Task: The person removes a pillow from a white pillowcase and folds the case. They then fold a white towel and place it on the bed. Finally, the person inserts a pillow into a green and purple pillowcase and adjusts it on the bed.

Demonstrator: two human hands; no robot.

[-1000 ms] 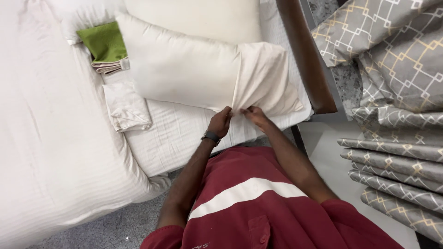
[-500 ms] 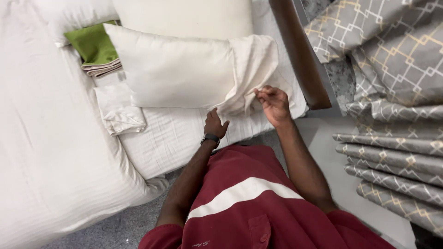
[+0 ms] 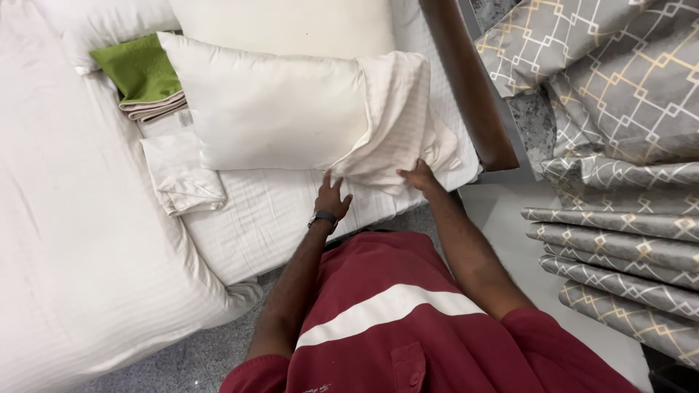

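My right hand (image 3: 420, 175) is closed on the loose open end of the pillowcase (image 3: 397, 120), fingers pinching the bunched striped cloth near the bed's near edge. My left hand (image 3: 331, 198) lies open just beside it, fingers spread and flat, tips touching the lower edge of the same cloth where it meets the sheet (image 3: 269, 215); it grips nothing. A dark watch (image 3: 322, 217) sits on that wrist.

The pillowcase covers only the right end of 1 white pillow (image 3: 269, 109), which lies across the bed (image 3: 65, 240) near its right side, the rest of it bare. A 2nd, cream pillow (image 3: 291, 25) lies behind it, touching, toward the far edge. To the left of the pillow, a folded white cloth (image 3: 182, 171) rests on the sheet, and behind that a folded green towel (image 3: 138, 69) sits on a small stack of linen.

A dark wooden board (image 3: 466, 87) runs along the bed's right edge. Beyond it, grey patterned fabric (image 3: 619, 109) hangs and lies folded in layers.
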